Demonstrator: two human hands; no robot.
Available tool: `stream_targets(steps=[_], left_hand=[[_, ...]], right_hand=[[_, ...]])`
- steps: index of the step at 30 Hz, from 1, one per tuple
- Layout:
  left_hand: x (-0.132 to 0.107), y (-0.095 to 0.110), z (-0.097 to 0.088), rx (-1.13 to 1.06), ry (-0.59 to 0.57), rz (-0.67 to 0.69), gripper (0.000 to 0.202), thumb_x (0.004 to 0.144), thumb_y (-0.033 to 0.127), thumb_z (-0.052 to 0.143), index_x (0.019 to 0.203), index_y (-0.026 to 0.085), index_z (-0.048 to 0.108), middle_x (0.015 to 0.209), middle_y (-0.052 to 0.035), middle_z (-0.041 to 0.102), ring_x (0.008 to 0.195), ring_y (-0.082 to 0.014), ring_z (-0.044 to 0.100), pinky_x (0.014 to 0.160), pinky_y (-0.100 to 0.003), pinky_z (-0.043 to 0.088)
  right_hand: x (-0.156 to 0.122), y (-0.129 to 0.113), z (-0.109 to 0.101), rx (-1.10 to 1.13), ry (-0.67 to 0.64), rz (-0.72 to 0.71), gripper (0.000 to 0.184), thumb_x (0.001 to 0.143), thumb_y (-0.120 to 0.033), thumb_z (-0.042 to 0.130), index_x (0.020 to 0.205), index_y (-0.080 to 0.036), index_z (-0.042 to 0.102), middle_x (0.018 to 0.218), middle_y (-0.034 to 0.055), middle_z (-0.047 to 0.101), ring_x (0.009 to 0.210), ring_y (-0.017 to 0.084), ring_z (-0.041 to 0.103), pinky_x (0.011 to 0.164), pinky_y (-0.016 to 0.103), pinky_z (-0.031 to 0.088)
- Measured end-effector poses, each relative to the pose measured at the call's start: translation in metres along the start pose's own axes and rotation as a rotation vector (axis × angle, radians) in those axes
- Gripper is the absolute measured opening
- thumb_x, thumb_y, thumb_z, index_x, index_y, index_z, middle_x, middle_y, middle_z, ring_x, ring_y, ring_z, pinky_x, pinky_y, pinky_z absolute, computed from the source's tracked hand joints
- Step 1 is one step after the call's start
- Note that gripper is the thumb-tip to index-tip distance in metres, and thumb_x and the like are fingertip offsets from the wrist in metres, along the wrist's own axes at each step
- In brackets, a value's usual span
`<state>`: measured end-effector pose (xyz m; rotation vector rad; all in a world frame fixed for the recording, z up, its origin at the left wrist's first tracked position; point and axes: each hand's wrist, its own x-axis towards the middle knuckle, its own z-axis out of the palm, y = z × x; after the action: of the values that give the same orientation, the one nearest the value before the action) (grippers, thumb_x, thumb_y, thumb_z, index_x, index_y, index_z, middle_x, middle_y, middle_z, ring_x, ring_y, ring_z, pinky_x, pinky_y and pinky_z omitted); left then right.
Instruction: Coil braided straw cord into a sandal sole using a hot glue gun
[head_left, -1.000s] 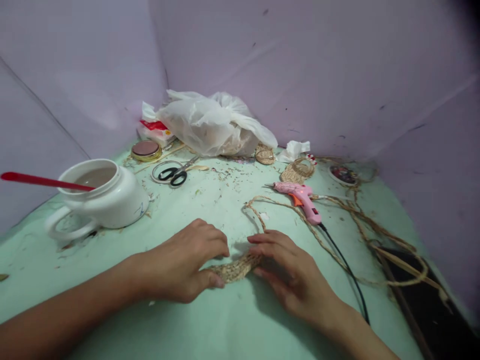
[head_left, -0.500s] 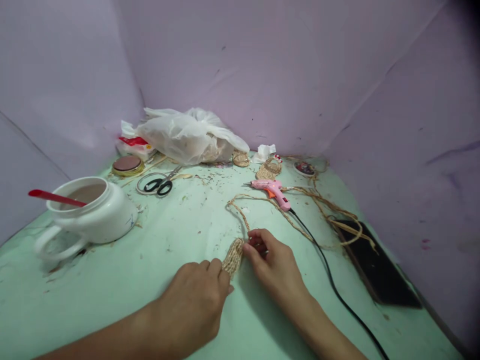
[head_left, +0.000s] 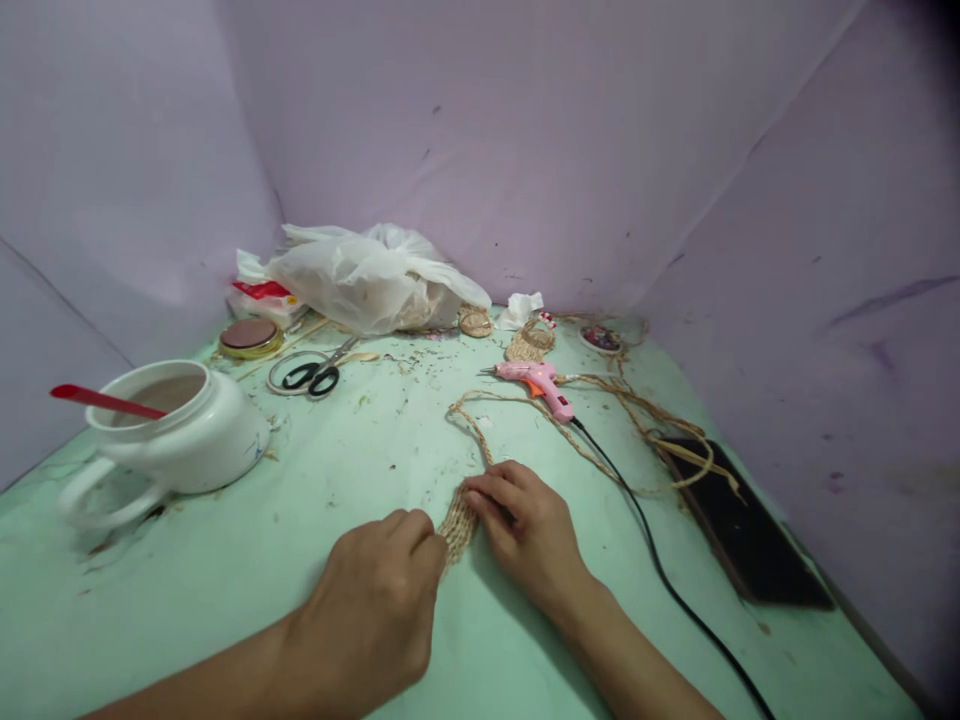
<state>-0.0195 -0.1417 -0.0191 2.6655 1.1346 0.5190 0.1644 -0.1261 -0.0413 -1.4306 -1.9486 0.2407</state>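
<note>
A small flat woven straw piece (head_left: 458, 521) lies on the green table (head_left: 315, 520) between my hands. My left hand (head_left: 375, 605) is closed on its near end, fingers curled over it. My right hand (head_left: 521, 525) pinches its far end, where a braided straw cord (head_left: 471, 432) leaves the piece and loops away across the table. A pink glue gun (head_left: 538, 385) lies beyond my right hand, with its black cable (head_left: 660, 575) running back along my right arm.
A white pot (head_left: 176, 430) with a red-handled tool (head_left: 101, 401) stands at the left. Scissors (head_left: 315, 372), a round tin (head_left: 249, 336), a plastic bag (head_left: 371, 275) and small woven pieces (head_left: 529, 343) lie at the back. A dark flat slab (head_left: 739, 530) lies right. Purple walls enclose the table.
The woven piece has turned from lying crosswise to pointing away from me. My hands have drawn closer together on it, and the view has shifted right.
</note>
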Motion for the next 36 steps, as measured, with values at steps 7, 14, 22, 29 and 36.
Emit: stream_targets(steps=[7, 14, 22, 29, 36], left_hand=[[-0.001, 0.005, 0.008, 0.051, 0.038, 0.060, 0.017, 0.078, 0.008, 0.040, 0.075, 0.017, 0.054, 0.074, -0.0076, 0.055, 0.068, -0.0195, 0.050, 0.058, -0.033, 0.044], [0.001, 0.006, 0.001, 0.005, -0.049, -0.080, 0.018, 0.085, 0.018, 0.038, 0.075, 0.018, 0.053, 0.076, -0.0060, 0.055, 0.069, -0.0184, 0.051, 0.059, -0.032, 0.045], [0.005, 0.009, -0.006, 0.059, -0.214, -0.229, 0.015, 0.077, 0.029, 0.050, 0.085, 0.017, 0.054, 0.086, -0.0092, 0.056, 0.079, -0.0269, 0.053, 0.066, -0.044, 0.046], [0.014, -0.002, -0.012, 0.183, -0.153, -0.226, 0.016, 0.075, 0.015, 0.043, 0.082, 0.015, 0.057, 0.087, -0.0117, 0.056, 0.083, -0.0273, 0.052, 0.068, -0.043, 0.046], [0.021, -0.018, -0.018, -0.005, -0.153, -0.218, 0.018, 0.075, 0.023, 0.053, 0.091, 0.018, 0.060, 0.096, -0.0082, 0.056, 0.092, -0.0258, 0.047, 0.080, -0.044, 0.039]], right_hand=[[0.004, -0.005, -0.002, -0.144, -0.074, -0.017, 0.018, 0.082, -0.017, 0.051, 0.080, -0.021, 0.068, 0.079, 0.0046, 0.065, 0.073, 0.018, 0.055, 0.057, 0.029, 0.043], [-0.002, -0.003, -0.004, -0.137, 0.020, -0.072, 0.016, 0.082, -0.017, 0.052, 0.089, -0.020, 0.066, 0.080, 0.0046, 0.068, 0.074, 0.019, 0.058, 0.066, 0.033, 0.043], [0.000, 0.009, -0.013, 0.011, 0.033, -0.152, 0.034, 0.082, -0.008, 0.047, 0.113, -0.020, 0.054, 0.096, 0.0066, 0.067, 0.091, 0.021, 0.057, 0.079, 0.039, 0.045], [0.003, 0.007, -0.007, 0.027, -0.109, -0.181, 0.034, 0.081, -0.007, 0.053, 0.113, -0.018, 0.056, 0.096, 0.0070, 0.066, 0.091, 0.022, 0.053, 0.082, 0.042, 0.042], [0.006, 0.003, -0.002, 0.068, -0.111, -0.245, 0.022, 0.079, -0.017, 0.062, 0.101, -0.017, 0.062, 0.098, 0.0062, 0.065, 0.092, 0.021, 0.054, 0.088, 0.044, 0.036]])
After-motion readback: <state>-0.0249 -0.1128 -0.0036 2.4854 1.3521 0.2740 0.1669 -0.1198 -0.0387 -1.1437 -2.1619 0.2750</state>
